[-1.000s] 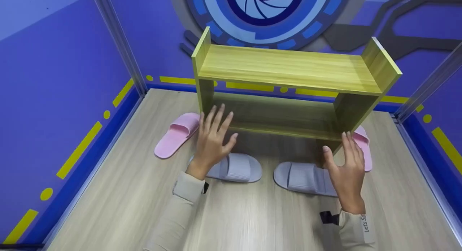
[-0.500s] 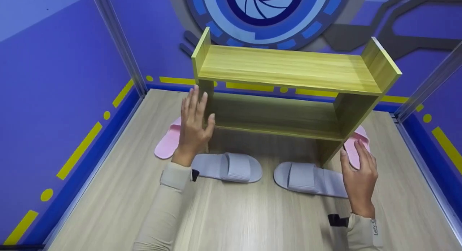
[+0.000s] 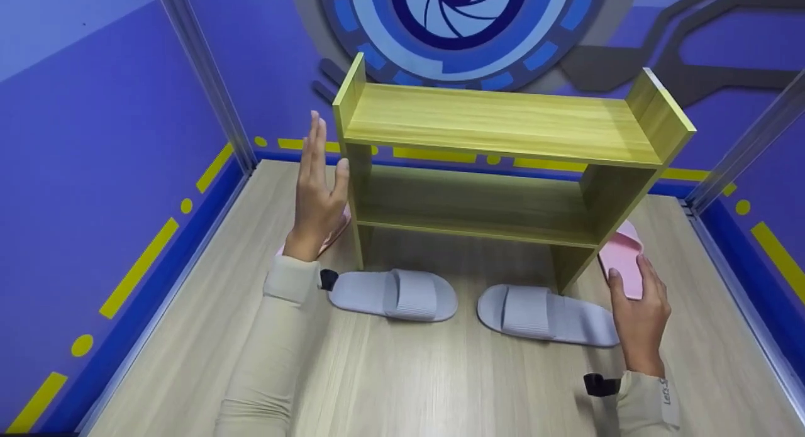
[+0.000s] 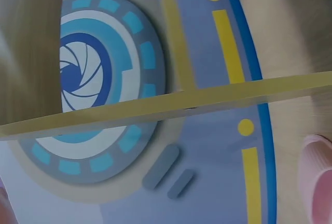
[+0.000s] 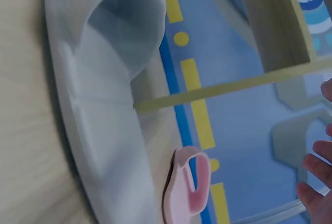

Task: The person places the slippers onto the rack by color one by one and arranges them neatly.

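A two-tier wooden shelf [image 3: 497,119] stands against the back wall in the head view. My left hand [image 3: 316,195] is raised beside its left side panel, fingers straight and holding nothing; whether it touches the panel I cannot tell. Behind that hand a pink slipper [image 3: 338,228] is mostly hidden; part of the pink slipper [image 4: 314,169] shows in the left wrist view. My right hand [image 3: 643,320] hovers with relaxed fingers near the heel of the other pink slipper [image 3: 621,258], right of the shelf. In the right wrist view, the fingertips [image 5: 319,167] appear apart from that slipper [image 5: 179,198].
Two grey slippers, a left one [image 3: 361,292] and a right one [image 3: 585,322], lie toe to toe in front of the shelf on the wood-patterned floor [image 3: 434,380]. Blue printed walls [image 3: 126,141] with metal corner posts [image 3: 207,78] enclose the space.
My left hand has moved left and up from the shelf's front to outside its left panel. My right hand has moved right and slightly towards me, away from the shelf. Shelf and slippers look unmoved.
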### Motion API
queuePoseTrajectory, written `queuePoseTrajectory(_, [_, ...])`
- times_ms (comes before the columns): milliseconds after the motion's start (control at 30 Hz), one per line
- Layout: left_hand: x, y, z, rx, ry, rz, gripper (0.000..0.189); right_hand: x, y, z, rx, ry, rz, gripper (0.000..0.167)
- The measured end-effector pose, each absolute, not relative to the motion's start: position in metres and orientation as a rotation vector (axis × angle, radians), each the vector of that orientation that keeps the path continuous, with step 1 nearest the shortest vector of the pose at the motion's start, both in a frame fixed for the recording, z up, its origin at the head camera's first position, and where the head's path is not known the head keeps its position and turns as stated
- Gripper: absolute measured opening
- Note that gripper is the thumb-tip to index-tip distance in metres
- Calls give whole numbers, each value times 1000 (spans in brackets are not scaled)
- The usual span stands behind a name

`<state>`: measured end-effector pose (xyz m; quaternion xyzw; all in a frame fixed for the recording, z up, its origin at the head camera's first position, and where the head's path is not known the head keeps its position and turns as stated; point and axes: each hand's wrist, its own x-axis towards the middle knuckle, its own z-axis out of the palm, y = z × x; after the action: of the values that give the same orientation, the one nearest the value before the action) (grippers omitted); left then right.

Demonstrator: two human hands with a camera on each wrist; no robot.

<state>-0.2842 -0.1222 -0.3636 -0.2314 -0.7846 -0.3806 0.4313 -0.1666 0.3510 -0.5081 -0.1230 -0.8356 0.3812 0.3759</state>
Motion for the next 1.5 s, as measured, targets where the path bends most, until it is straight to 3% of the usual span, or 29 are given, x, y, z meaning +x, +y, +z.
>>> queuePoseTrajectory(500, [-295, -123, -332, -555, -2024, -1230, 58, -171, 380, -522, -467, -2275, 1091, 69])
queuePoseTrajectory(1500, [-304, -121, -306, -628, -1838, -1392, 27, -191, 421, -559, -677, -2581, 1172, 98])
